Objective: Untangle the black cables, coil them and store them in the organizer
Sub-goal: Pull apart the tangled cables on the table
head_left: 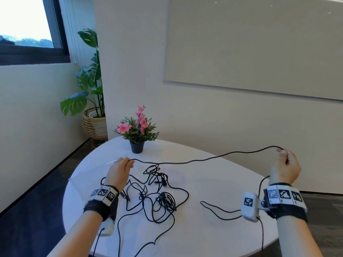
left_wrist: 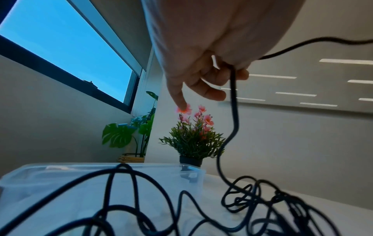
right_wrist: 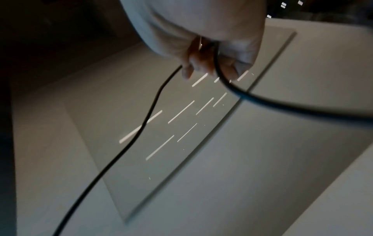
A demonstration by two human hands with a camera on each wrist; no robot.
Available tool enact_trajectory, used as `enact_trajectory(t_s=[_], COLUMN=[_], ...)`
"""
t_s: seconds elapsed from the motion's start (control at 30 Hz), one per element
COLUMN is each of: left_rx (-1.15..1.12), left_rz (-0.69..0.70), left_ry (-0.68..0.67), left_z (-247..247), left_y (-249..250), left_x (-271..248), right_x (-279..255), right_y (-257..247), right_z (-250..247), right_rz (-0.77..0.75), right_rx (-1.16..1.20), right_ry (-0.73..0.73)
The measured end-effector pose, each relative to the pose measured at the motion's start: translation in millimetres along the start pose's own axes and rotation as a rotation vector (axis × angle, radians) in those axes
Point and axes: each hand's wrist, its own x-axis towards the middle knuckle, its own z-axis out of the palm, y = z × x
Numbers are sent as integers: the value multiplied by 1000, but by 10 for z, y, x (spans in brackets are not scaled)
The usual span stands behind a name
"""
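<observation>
1 black cable [head_left: 204,159] stretches above the white table [head_left: 213,238], pinched at each end by the left hand [head_left: 118,173] and the raised right hand [head_left: 285,167]. The remaining tangle [head_left: 157,199] lies below, beside the clear organizer [left_wrist: 101,172].

Tangled cables [head_left: 157,197] crowd the table's [head_left: 213,182] middle beside the flowerpot [head_left: 137,147]; its right half lies open.

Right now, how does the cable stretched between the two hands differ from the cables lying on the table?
The stretched cable hangs in the air as one clear line, gripped by the left hand and the right hand. The cable pile rests on the white table, looped and crossed, held by neither hand. Both are thin and black, and the stretched cable seems to run back into the pile.
</observation>
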Motion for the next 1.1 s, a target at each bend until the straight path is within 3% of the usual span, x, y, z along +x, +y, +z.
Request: enact_trajectory(t_s=[0.17,0.23,0.37,0.43,0.6,0.7,0.77,0.93,1.1], left_rx=[-231,-267,-375,-428,-470,-394,-445,-875,-947], left_rz=[-65,-13,141,177,80,92,71,-134,-262], left_ry=[22,17,-36,-56,-188,-307,-340,-280,-465], left_z=[-36,11,87,92,33,-16,-38,-97,-123], left_y=[366,582,963,1056,939,806,784,991,945], left_x=[-80,-139,-277,-334,-387,-420,-422,-399,-488], right_x=[-233,-633,-1583,-1845,-1791,-1527,-1377,-1331,-1212], right_y=[67,-159,-709,-772,-815,-817,-730,-484,-375], right_z=[132,236,411,509,576,549,549,524,457], right_rz=[-225,-317,-319,-269,-173,-5,23,13,142], right_rx=[-582,-507,-305,-243,-58,84,123,106,138], right_ry=[-481,-660,-1257,-1364,-1191,-944,-802,-748,-595])
